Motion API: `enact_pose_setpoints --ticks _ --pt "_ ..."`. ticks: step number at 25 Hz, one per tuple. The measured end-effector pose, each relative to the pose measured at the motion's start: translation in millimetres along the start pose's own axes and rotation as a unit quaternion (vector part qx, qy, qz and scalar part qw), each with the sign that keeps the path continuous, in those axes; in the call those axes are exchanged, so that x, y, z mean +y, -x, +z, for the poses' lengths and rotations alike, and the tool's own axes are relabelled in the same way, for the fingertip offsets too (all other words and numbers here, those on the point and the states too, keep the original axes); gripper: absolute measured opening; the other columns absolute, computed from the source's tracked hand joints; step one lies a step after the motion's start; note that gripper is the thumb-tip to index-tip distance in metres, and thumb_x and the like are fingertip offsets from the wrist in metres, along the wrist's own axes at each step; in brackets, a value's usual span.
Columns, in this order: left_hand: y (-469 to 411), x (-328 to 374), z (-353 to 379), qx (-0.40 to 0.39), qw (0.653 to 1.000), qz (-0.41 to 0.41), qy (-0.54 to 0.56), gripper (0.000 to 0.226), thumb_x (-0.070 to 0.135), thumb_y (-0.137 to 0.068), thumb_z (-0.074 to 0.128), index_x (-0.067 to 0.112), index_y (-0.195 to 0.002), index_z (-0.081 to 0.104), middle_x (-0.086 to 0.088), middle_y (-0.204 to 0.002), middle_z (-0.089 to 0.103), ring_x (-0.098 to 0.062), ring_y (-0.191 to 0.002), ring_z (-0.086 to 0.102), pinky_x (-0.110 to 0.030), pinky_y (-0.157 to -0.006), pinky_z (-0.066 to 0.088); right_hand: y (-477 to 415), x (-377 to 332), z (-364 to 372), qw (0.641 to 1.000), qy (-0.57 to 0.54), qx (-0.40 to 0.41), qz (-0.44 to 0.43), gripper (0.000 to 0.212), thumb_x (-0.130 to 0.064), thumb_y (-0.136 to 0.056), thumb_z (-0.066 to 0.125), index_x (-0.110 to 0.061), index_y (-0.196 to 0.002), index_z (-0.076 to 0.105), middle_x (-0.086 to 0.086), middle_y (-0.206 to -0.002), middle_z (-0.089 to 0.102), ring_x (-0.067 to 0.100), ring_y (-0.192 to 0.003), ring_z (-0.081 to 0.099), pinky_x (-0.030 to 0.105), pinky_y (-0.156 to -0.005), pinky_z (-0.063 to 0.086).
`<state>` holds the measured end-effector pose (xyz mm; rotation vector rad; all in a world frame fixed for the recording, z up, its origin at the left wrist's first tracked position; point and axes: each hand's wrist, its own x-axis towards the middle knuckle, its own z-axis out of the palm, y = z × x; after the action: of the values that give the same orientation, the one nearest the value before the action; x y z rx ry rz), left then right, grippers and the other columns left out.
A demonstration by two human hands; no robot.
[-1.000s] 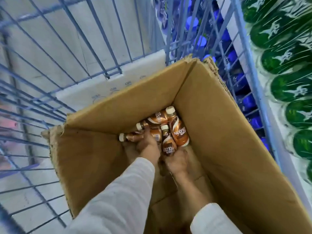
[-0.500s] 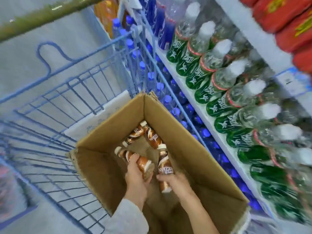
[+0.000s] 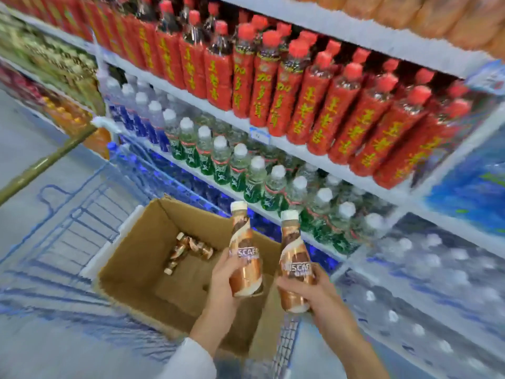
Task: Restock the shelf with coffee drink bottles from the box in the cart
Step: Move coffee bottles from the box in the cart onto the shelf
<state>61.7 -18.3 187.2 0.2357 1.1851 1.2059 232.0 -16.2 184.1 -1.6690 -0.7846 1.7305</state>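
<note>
Up from the box (image 3: 131, 255) the left hand (image 3: 226, 272) and right hand (image 3: 311, 288) are rising, each gripping one upright coffee bottle (image 3: 243, 250); hurrying right is risking knocking the green-label bottles (image 3: 222, 173).

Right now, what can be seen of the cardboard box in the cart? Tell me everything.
The box is plain brown cardboard, open at the top with its flaps standing up. It sits inside the blue wire cart. It is nearly empty: a few coffee bottles lie on their sides near its far corner. The left hand holds another bottle above it.
</note>
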Motion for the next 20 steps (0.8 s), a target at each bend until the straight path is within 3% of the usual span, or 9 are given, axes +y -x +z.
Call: enact_pose_setpoints --ticks 3,6,10,15,20 --pt "41 -32 52 -0.08 0.993 0.028 -0.078 0.041 0.013 -0.058 0.076 0.007 -0.098 0.067 -0.008 -0.078 0.071 -0.021 -0.066 0.067 -0.028 -0.061 0.056 61 5 -70 0.995 -0.055 0.019 -0.077 0.071 -0.031 -0.054 0.09 -0.016 -0.118 0.065 0.002 -0.1 0.078 0.017 -0.09 0.075 0.029 -0.076 0.055" --pt "94 -80 109 -0.142 0.981 0.017 -0.131 0.069 0.025 -0.046 0.088 0.007 -0.109 0.068 -0.018 -0.091 0.073 -0.03 -0.077 0.068 -0.039 -0.072 0.056 119 22 -141 0.984 -0.127 0.049 -0.114 0.068 -0.04 -0.059 0.089 -0.022 -0.12 0.066 0.001 -0.109 0.077 0.021 -0.102 0.073 0.042 -0.094 0.054" --pt "154 -149 188 -0.199 0.966 0.012 -0.164 0.085 0.031 -0.041 0.087 0.005 -0.119 0.063 -0.02 -0.098 0.074 -0.031 -0.074 0.069 -0.037 -0.064 0.055 184 37 -237 0.963 -0.186 0.11 -0.162 0.062 -0.035 -0.064 0.084 -0.013 -0.119 0.068 0.011 -0.11 0.076 0.03 -0.102 0.072 0.048 -0.094 0.053" --pt "213 -210 279 -0.294 0.936 0.0 -0.195 0.081 0.032 -0.043 0.087 0.015 -0.117 0.061 -0.013 -0.098 0.076 -0.027 -0.08 0.073 -0.039 -0.064 0.056 257 45 -336 0.935 -0.212 0.181 -0.22 0.055 -0.034 -0.071 0.08 -0.013 -0.121 0.067 0.011 -0.111 0.076 0.031 -0.104 0.072 0.048 -0.094 0.056" --pt "241 -246 355 -0.373 0.896 0.013 -0.241 0.063 0.031 -0.051 0.089 0.023 -0.11 0.07 -0.008 -0.102 0.077 -0.028 -0.087 0.075 -0.045 -0.073 0.058 299 45 -406 0.902 -0.23 0.25 -0.266 0.047 -0.033 -0.074 0.08 -0.016 -0.117 0.069 0.011 -0.111 0.076 0.031 -0.105 0.072 0.052 -0.097 0.054"
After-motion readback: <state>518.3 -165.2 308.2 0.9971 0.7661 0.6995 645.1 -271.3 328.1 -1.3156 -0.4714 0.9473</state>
